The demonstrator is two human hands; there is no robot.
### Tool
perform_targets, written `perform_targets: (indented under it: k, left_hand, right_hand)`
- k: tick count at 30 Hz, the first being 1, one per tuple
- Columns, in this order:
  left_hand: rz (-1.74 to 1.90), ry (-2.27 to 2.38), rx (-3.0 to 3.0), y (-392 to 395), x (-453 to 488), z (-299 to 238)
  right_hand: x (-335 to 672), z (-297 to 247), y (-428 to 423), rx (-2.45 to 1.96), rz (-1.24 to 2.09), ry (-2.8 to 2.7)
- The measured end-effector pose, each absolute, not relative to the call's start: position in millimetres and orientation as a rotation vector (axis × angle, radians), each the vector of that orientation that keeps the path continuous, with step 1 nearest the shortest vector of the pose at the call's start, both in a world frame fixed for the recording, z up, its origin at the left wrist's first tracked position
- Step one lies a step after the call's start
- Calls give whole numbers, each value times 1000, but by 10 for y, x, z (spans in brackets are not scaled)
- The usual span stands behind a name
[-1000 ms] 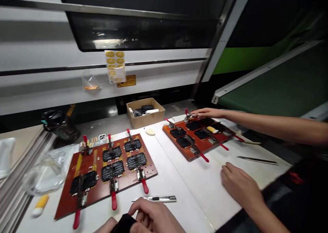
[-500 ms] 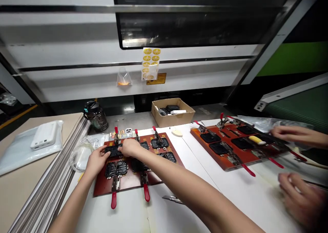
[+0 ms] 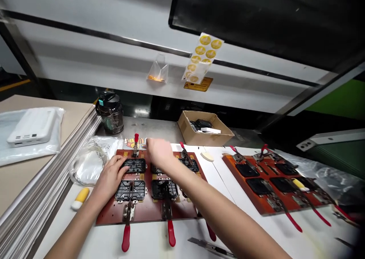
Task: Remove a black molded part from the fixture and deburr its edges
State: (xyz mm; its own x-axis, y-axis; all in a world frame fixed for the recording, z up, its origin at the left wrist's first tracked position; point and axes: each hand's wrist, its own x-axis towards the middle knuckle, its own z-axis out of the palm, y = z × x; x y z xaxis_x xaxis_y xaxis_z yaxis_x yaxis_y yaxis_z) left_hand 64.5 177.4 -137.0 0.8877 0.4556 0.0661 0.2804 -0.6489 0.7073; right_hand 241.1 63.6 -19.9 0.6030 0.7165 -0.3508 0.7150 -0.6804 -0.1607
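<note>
My left hand (image 3: 110, 177) lies on the near-left side of a red-brown fixture board (image 3: 110, 213), its fingertips against the edge of a black plastic frame (image 3: 134, 165). My right hand (image 3: 160, 152) is blurred above the far edge of the board, holding nothing, and partly hides another black frame (image 3: 156, 170). Two more frames, a black frame (image 3: 130, 190) and a black frame (image 3: 164, 189), sit nearer me under toggle clamps with red handles (image 3: 126, 238).
A second orange-brown board (image 3: 251, 202) with black frames lies to the right. A utility knife (image 3: 211, 247) lies at the near edge. A clear plastic bag (image 3: 88, 164), a dark jar (image 3: 110, 114) and a cardboard box (image 3: 205, 129) stand around the board.
My right hand has moved off the top-left frame toward the far edge of the board. The view has swung left, and the co-worker's hands no longer show at the right.
</note>
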Motion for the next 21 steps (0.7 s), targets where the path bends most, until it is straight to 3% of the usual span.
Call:
perform_targets:
  k: [2,8,21]
  left_hand:
    - [320,506,2339,1788,650,-1418]
    - [309,487,2392,1813,685,-1441]
    - [280,475,2376,1850,704,-1451]
  right_hand:
    - [2620,-153,833,-2701,569,-1253]
    - [3045,-361,1337,-2364,1004,-1365]
    - [2919,-738,1598,-2814,879,-1380]
